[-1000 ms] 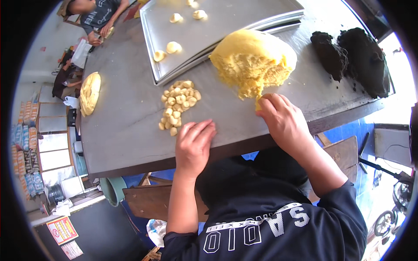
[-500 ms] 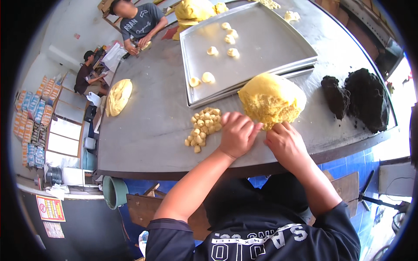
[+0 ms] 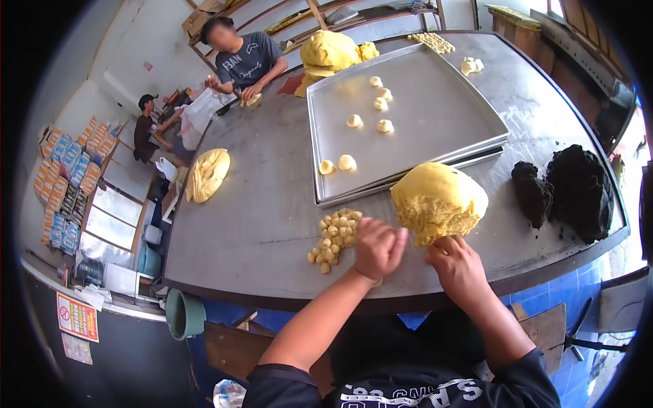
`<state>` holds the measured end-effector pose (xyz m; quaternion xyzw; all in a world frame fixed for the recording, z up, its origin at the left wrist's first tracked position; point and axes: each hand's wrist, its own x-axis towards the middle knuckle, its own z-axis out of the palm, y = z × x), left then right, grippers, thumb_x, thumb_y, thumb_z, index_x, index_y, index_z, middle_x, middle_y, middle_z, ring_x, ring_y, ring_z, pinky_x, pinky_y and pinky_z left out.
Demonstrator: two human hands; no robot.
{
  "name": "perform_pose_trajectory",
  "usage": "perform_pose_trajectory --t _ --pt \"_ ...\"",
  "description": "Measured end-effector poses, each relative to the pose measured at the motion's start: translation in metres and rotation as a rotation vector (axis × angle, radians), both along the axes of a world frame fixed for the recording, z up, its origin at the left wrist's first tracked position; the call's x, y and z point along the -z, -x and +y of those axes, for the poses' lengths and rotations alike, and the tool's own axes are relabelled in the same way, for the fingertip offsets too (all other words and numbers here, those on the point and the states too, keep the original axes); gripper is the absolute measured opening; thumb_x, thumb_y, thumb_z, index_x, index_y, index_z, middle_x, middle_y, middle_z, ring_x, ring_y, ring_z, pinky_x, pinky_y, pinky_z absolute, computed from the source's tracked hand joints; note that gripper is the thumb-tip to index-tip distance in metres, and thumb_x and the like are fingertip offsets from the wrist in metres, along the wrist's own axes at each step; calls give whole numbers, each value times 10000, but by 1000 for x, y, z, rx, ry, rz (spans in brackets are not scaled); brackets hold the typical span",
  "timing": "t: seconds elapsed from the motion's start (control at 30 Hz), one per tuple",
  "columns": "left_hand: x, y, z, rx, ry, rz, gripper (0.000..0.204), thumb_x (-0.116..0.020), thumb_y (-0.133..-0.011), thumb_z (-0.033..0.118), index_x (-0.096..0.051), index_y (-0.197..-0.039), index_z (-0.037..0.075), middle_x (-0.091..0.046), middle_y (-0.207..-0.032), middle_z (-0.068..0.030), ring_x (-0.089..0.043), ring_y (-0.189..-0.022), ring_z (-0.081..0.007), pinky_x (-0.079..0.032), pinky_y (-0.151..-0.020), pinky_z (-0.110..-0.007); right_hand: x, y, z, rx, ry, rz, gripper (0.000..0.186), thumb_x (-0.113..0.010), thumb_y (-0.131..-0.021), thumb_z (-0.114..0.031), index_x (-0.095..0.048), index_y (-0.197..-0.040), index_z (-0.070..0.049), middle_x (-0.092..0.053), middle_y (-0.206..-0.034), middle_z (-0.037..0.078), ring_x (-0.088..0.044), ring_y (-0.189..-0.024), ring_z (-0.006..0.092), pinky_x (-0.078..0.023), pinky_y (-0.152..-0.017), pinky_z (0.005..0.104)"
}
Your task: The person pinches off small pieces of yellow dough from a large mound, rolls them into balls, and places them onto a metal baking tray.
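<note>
My left hand (image 3: pixel 377 248) has its fingers curled, beside a pile of small pale dough pieces (image 3: pixel 332 239) and to the left of my right hand; whatever it may hold is hidden. My right hand (image 3: pixel 457 272) is closed on the ragged lower edge of a big yellow dough mound (image 3: pixel 439 197). Behind the mound lie stacked metal trays (image 3: pixel 415 149), the top one bearing several small pale dough balls (image 3: pixel 384 126). On the right sit dark, crumbly masses (image 3: pixel 575 194). All of these are on a metal table (image 3: pixel 231 251).
A flattened dough lump (image 3: pixel 207 175) lies at left. Across the table are a co-worker (image 3: pixel 238 64), another dough mound (image 3: pixel 326 51) and small pieces (image 3: pixel 432 42). Another person (image 3: pixel 146 129) works beyond. A green bucket (image 3: pixel 180 313) stands below the table's left front edge.
My left hand has moved right from beside the pile toward the mound and curled its fingers. My right hand stays at the mound's edge. The view has tilted up, showing more beyond the table.
</note>
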<state>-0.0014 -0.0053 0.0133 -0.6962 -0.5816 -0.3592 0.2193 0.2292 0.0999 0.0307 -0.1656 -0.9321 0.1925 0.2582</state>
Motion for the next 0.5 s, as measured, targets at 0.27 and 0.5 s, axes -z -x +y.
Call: perform_pose_trajectory --t 0.27,0.5 --pt "-12 -3 8 -169 38 -792 355 -785 -1072 206 -728 -738 101 -647 -667 -66 -665 -691 -271 -512 -761 -429 -3 9 6 20 -59 -132 222 -856 -928 -208 -769 -1057 -50 -693 -1063 122 -708 -1059 352 -611 -929 474" --pt "-19 -3 -105 -446 366 12 232 -860 -1027 289 -901 -1060 63 -681 -785 -28 -660 -700 -249 -472 -736 -420 -17 -24 -3 169 44 -28 311 -897 -869 -94 -817 -1168 -70 -759 -1162 106 -737 -1142 373 -626 -964 484"
